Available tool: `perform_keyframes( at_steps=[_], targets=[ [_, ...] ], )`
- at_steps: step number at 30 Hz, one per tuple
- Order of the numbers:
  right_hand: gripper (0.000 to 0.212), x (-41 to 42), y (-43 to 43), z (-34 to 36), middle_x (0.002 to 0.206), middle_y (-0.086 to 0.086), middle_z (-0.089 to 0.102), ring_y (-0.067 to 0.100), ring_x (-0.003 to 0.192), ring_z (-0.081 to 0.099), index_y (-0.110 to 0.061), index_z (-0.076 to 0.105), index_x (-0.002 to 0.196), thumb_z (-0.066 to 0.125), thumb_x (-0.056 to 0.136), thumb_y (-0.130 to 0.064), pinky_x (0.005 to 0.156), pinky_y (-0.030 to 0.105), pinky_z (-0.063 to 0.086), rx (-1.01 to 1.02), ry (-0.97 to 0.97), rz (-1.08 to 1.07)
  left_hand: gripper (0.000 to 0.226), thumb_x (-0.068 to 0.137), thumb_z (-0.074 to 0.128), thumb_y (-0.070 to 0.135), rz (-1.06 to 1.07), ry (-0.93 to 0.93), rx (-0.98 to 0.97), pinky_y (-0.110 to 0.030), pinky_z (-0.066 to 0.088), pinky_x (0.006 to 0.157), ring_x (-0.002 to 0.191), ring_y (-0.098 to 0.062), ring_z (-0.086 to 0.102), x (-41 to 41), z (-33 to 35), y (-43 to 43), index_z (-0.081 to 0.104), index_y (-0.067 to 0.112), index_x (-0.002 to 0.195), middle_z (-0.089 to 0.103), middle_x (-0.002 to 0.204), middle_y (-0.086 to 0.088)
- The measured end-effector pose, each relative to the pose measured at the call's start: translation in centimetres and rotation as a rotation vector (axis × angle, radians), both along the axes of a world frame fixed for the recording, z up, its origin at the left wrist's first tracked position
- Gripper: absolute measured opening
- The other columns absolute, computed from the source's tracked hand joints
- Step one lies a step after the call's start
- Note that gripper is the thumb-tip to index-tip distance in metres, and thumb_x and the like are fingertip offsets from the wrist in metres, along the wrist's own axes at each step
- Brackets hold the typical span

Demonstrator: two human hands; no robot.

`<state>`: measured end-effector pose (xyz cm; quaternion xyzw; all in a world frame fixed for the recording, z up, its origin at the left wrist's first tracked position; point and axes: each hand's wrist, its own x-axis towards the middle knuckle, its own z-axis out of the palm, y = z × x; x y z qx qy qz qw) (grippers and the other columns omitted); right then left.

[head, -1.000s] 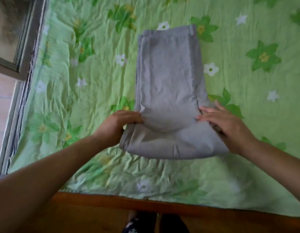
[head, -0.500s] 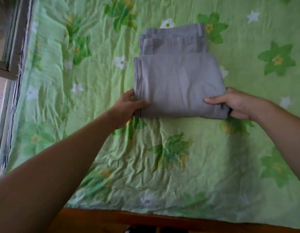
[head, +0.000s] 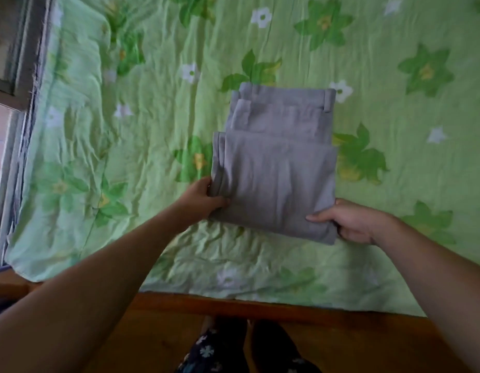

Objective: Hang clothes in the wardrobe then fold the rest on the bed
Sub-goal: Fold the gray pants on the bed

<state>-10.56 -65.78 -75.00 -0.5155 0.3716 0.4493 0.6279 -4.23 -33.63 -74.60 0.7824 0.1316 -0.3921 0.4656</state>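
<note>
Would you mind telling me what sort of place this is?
Most likely a bedroom: a green floral sheet over a wooden bed frame, a window beside it, and folded grey trousers lying on the sheet.

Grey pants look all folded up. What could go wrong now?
1. The left hand and right hand grip only the near corners of the grey pants. If lifted that way, the far layers may droop and the fold could open.
2. The top layer stops short of the waistband, so the uneven stack might slip apart.
3. The bed sheet is crumpled; sliding the pants could skew the fold.
</note>
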Motion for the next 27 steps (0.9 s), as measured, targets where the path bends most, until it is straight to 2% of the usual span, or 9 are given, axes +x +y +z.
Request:
perform_keyframes(
  at_steps=[4,7,10,14,17,20,23,25,27],
  targets=[
    [0.049,1.2,0.3,0.5,0.107,0.015,0.076,0.029,0.096,0.074,-0.005,0.071,0.114,0.08,0.066,-0.011,0.08,0.037,0.06,-0.064,-0.119,-0.087,0.04,0.086,0.078,0.019,0.118,-0.039,-0.056,-0.05,0.054,0.096,0.107,-0.029,0.067,1.1,0.9,-0.4,0.062,0.005,0.12,0.071,0.115,-0.015],
    [0.031,1.9,0.8,1.6,0.098,0.009,0.078,0.02,0.085,0.075,-0.005,0.073,0.104,0.079,0.074,-0.005,0.08,0.032,0.059,-0.221,-0.326,-0.12,0.038,0.087,0.075,0.009,0.111,-0.136,-0.152,-0.051,0.053,0.098,0.111,-0.03,0.067,2.2,2.2,-0.8,0.061,0.007,0.122,0.072,0.115,-0.012],
    [0.01,2.9,0.6,2.7,0.088,-0.002,0.078,0.014,0.081,0.074,-0.012,0.075,0.091,0.077,0.083,-0.006,0.08,0.031,0.056,-0.349,-0.497,-0.058,0.039,0.082,0.075,0.019,0.07,-0.214,-0.254,-0.041,0.055,0.097,0.11,-0.023,0.068,3.9,3.6,-1.0,0.063,0.017,0.119,0.073,0.115,-0.004],
    [0.009,6.0,-0.7,2.9,0.092,-0.006,0.078,0.011,0.087,0.074,-0.016,0.076,0.089,0.078,0.084,-0.01,0.087,0.033,0.055,-0.434,-0.574,-0.153,0.043,0.086,0.073,0.012,0.117,-0.258,-0.268,-0.032,0.057,0.091,0.104,-0.015,0.07,8.0,3.3,-1.9,0.057,0.013,0.126,0.074,0.11,0.001],
    [0.022,7.7,-0.1,1.9,0.108,0.003,0.075,0.016,0.093,0.071,-0.015,0.069,0.108,0.074,0.087,-0.01,0.092,0.034,0.054,-0.517,-0.546,-0.112,0.046,0.087,0.075,0.011,0.083,-0.215,-0.064,-0.032,0.06,0.08,0.084,-0.014,0.07,9.9,1.8,-3.0,0.052,0.015,0.127,0.072,0.099,-0.003],
    [0.04,8.4,0.7,1.7,0.115,0.002,0.068,0.021,0.1,0.066,-0.021,0.057,0.123,0.074,0.086,-0.016,0.087,0.03,0.05,-0.768,-0.607,-0.07,0.07,0.083,0.079,0.022,0.128,-0.236,0.184,-0.032,0.053,0.069,0.086,-0.025,0.065,9.4,0.9,-3.7,0.041,0.019,0.142,0.067,0.1,-0.012],
    [0.065,7.4,0.9,2.3,0.133,0.017,0.057,0.034,0.12,0.056,-0.008,0.043,0.145,0.069,0.088,-0.024,0.103,0.04,0.042,-1.149,-0.912,0.072,0.074,0.088,0.071,0.025,0.014,-0.563,0.255,-0.037,0.047,0.097,0.113,-0.03,0.057,6.9,0.7,-3.4,0.033,0.02,0.151,0.054,0.129,-0.015],
    [0.067,5.8,1.7,2.1,0.148,0.026,0.042,0.043,0.137,0.04,-0.004,0.04,0.149,0.059,0.094,-0.037,0.114,0.053,0.031,-1.391,-1.132,0.345,0.069,0.093,0.061,0.033,-0.261,-0.842,0.358,-0.041,0.029,0.115,0.141,-0.036,0.033,4.6,0.3,-3.2,0.03,0.021,0.154,0.033,0.154,-0.02],
    [0.071,4.0,3.5,1.0,0.16,0.021,0.029,0.042,0.149,0.023,-0.012,0.034,0.155,0.046,0.099,-0.054,0.119,0.062,0.016,-1.413,-1.194,0.671,0.069,0.097,0.05,0.044,-0.553,-0.959,0.404,-0.047,0.017,0.122,0.153,-0.033,0.01,2.9,-1.1,-3.0,0.023,0.026,0.157,0.014,0.165,-0.017]
  ],
)
